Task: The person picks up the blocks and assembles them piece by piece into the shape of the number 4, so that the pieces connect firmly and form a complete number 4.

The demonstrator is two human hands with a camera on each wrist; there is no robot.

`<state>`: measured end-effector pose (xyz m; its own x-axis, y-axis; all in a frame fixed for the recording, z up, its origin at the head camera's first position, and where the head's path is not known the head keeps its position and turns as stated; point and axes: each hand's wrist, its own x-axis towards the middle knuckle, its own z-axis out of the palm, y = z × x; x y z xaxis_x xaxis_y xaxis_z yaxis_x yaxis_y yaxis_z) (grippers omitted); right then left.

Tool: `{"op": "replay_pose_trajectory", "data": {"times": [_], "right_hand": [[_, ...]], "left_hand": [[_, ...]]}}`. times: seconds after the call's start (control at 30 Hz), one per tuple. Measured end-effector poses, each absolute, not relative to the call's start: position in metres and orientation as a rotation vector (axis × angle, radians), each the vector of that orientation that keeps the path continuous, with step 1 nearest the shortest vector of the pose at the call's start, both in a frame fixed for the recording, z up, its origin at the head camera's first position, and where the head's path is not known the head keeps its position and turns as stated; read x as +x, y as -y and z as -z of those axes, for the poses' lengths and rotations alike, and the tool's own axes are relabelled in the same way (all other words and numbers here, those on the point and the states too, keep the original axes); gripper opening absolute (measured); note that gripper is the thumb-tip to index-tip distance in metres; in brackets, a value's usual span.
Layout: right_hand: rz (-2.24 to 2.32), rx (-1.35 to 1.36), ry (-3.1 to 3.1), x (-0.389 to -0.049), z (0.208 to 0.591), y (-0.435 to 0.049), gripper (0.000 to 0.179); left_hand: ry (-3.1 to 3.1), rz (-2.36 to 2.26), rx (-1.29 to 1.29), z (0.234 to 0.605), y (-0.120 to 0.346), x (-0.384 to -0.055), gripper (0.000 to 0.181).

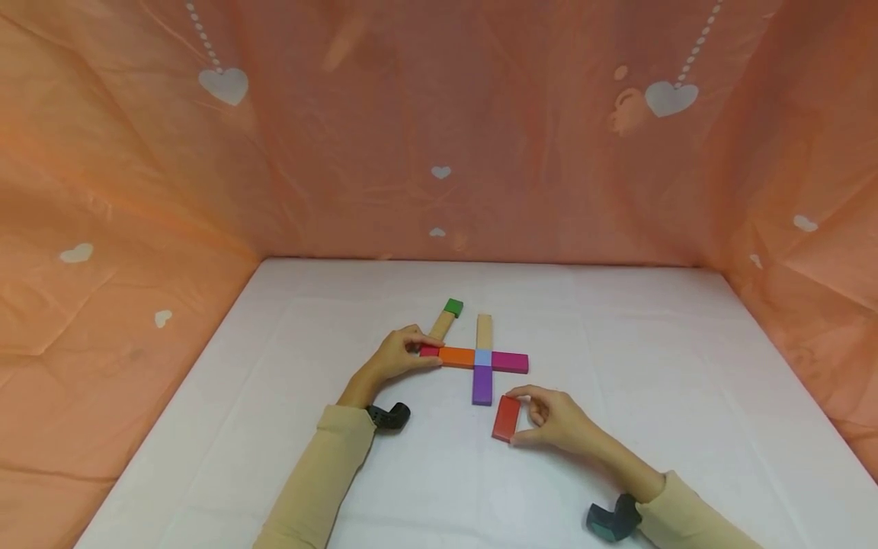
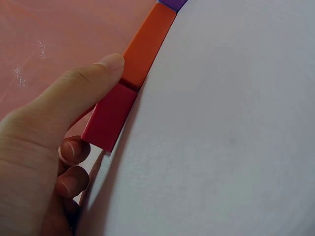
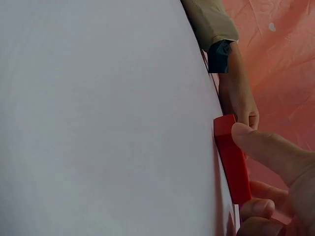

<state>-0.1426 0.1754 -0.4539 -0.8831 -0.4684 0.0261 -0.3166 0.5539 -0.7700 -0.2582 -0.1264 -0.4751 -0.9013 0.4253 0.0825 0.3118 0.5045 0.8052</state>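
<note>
My right hand (image 1: 559,421) pinches a red rectangular block (image 1: 506,418) by its two ends, thumb at the near end, index finger at the far end. In the right wrist view this red block (image 3: 233,160) is at or just above the white surface; I cannot tell which. My left hand (image 1: 399,352) holds a crimson block (image 2: 109,117) between thumb and fingers, its thumb tip reaching the joint with an orange block (image 1: 456,357). Right of the orange one come a light blue square (image 1: 483,357) and a magenta block (image 1: 511,362). A purple block (image 1: 482,386) extends toward me from the square.
A plain wood block (image 1: 484,332) runs away from the light blue square. Another wood block (image 1: 442,326) slants beyond my left hand, tipped by a green block (image 1: 453,307). Orange cloth walls (image 1: 480,152) with white hearts border the white table (image 1: 638,343).
</note>
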Motion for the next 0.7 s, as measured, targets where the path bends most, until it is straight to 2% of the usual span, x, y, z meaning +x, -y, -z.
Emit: {"op": "replay_pose_trajectory", "data": {"times": [0.7], "right_hand": [[1.204,-0.729,-2.51,-0.14,0.452,-0.172,0.055]], "left_hand": [[-2.604,-1.42,0.718,0.4772,0.1294,-0.2573,0.032]]}}
